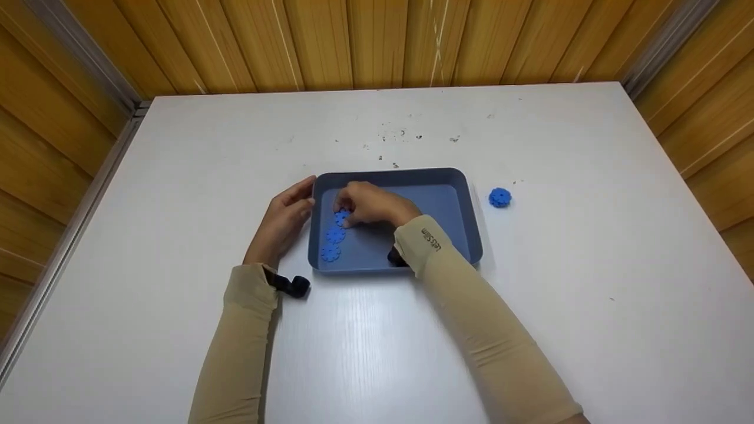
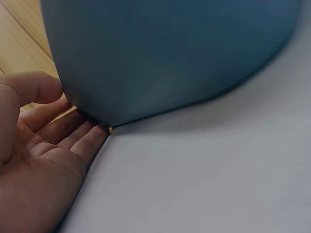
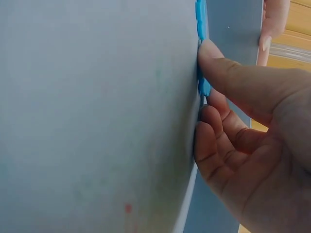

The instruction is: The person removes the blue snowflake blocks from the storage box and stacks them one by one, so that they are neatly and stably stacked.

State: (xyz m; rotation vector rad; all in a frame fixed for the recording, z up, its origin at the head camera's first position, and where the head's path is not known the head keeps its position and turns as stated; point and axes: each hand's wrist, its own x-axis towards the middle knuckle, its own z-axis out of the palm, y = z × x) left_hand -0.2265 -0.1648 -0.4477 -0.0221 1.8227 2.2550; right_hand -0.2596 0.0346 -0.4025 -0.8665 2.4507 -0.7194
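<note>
A grey-blue rectangular tray (image 1: 400, 270) lies on the white table. My left hand (image 1: 285, 221) touches its left wall from outside with fairly straight fingers; in the left wrist view the thumb and fingertips are right at the tray's side (image 2: 160, 58). Inside the tray, my right hand (image 1: 377, 203) pinches a blue notched disc (image 1: 341, 218) between thumb and fingers, flat against the tray bottom near the left wall. That same disc (image 3: 204, 87) shows edge-on in the right wrist view. Two similar discs lie in a row toward the front, a middle one (image 1: 336, 235) and a front one (image 1: 331, 253).
To the right of the tray, a small pile of blue notched discs (image 1: 500, 198) sits on the table (image 1: 589, 247). Dark scuff marks spot the tabletop behind the tray. Wood-patterned walls (image 1: 377, 47) stand at the back and both sides.
</note>
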